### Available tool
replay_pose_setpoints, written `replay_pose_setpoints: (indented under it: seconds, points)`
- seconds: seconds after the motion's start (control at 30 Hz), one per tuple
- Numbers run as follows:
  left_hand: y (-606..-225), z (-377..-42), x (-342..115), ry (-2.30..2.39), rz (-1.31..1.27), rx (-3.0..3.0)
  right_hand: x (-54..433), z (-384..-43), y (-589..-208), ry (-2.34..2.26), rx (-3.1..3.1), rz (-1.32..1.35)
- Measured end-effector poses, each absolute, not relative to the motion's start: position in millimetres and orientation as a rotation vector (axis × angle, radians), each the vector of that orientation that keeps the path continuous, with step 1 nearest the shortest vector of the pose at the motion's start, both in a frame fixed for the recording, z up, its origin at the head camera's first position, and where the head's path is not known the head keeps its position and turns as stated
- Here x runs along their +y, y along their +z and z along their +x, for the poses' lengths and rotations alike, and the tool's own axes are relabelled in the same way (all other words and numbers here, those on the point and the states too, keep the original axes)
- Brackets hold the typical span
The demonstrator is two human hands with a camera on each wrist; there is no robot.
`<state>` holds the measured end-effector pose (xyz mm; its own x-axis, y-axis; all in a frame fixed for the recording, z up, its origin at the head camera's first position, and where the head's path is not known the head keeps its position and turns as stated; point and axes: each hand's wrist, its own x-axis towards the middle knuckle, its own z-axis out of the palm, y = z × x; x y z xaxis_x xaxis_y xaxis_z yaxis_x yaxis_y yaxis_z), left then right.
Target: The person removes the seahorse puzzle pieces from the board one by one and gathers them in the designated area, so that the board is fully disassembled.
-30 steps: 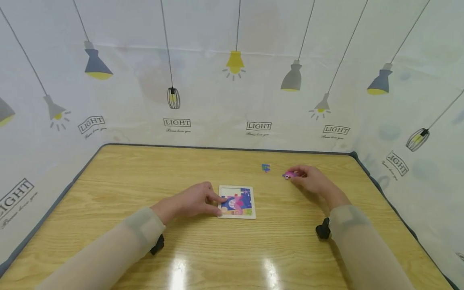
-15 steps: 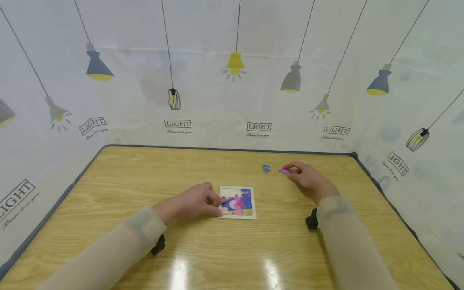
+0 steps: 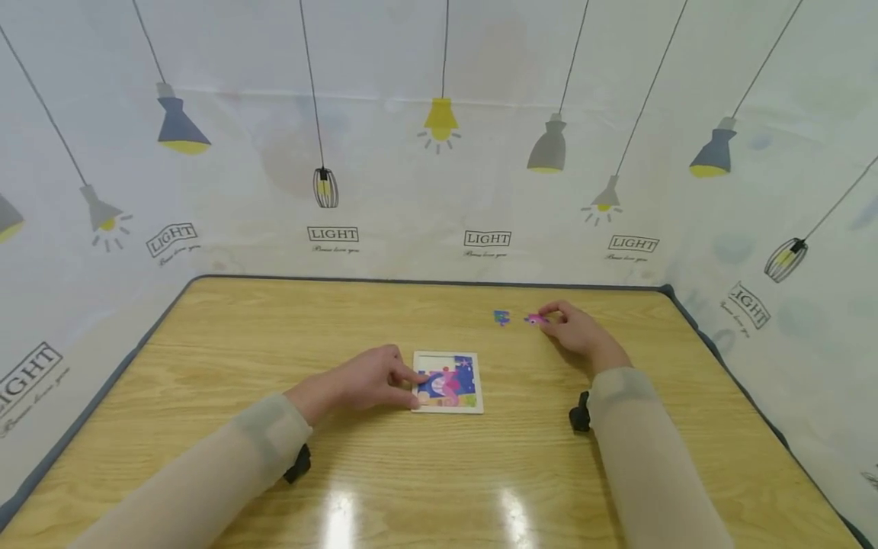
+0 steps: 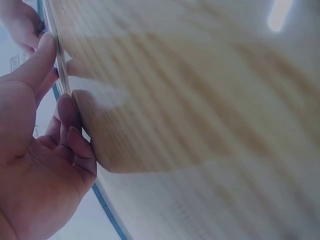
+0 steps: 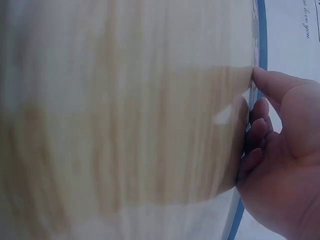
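Note:
A square jigsaw board (image 3: 461, 412) with a white rim lies mid-table, most of its blue and pink picture filled and a pale gap at the upper left. My left hand (image 3: 366, 377) holds its left edge between thumb and index finger; the left wrist view shows the thumb (image 4: 46, 47) along the edge and other fingers curled low by the table. Farther back, my right hand (image 3: 576, 332) pinches the right end of a pink puzzle piece (image 3: 533, 319) with a printed eye. Beside that piece, to its left, lies a blue-green puzzle piece (image 3: 501, 317).
The wood-grain table (image 3: 274, 328) has a dark edge strip (image 3: 343, 279) along the back, close behind the loose pieces. A pale wall covering (image 3: 384, 191) printed with lamps rises around it. Black wrist cameras (image 3: 580, 412) hang under both sleeves.
My right hand has moved left and slightly back with the pink piece, bringing it closer to the blue-green piece. The left hand and the board have stayed in place.

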<state>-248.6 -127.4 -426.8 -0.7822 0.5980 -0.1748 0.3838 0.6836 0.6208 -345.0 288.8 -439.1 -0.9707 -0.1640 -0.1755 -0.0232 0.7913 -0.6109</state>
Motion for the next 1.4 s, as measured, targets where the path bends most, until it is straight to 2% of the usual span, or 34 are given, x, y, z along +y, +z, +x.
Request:
replay_pose_setpoints:
  seconds: [0.57,1.4]
  points:
    - [-425.3,-249.3,-126.8,0.809,0.766,2.535,286.0,-348.8,-444.1,-0.963,2.789,-0.055]
    - [-426.3,-247.1,-125.4,0.821,0.787,2.537,287.0,-345.6,-443.4,-0.998,2.761,-0.066]
